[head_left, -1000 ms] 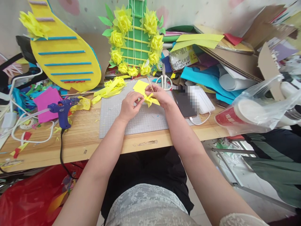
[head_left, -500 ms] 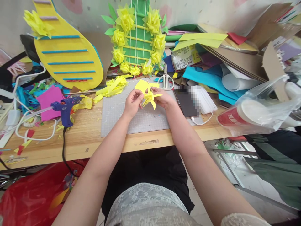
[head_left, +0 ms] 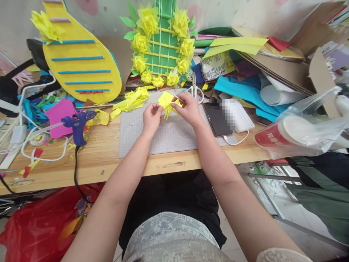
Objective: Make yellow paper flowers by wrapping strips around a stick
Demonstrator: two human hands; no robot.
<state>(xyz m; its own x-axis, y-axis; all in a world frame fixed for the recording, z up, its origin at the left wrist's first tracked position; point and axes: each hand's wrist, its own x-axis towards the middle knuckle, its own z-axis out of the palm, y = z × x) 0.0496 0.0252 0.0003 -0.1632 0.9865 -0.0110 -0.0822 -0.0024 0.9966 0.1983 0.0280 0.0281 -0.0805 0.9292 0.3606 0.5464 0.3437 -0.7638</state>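
Over the grey cutting mat (head_left: 136,140), my left hand (head_left: 152,116) is closed, its thumb and fingers pinching the side of a yellow paper flower (head_left: 168,111) with narrow, pointed petals. My right hand (head_left: 189,107) comes over the flower from the right with bent fingers. A thin stick (head_left: 173,95) pokes out of those fingers toward the upper left, and the fingertips touch the flower's petals. Just behind lies a square of yellow paper (head_left: 164,98). White-handled scissors (head_left: 200,95) rest by the right hand's knuckles.
A blue glue gun (head_left: 79,127) stands at left near pink paper (head_left: 61,118). Yellow paper strips (head_left: 131,102) lie behind the mat. A phone (head_left: 218,118) and a bagged red cup (head_left: 268,136) are at right. Yellow (head_left: 81,65) and green (head_left: 163,54) instrument-shaped cutouts stand behind.
My right hand has risen and turned over the flower, its fingers now on top of the petals. The stick has tipped toward the left. My left hand keeps its pinch.
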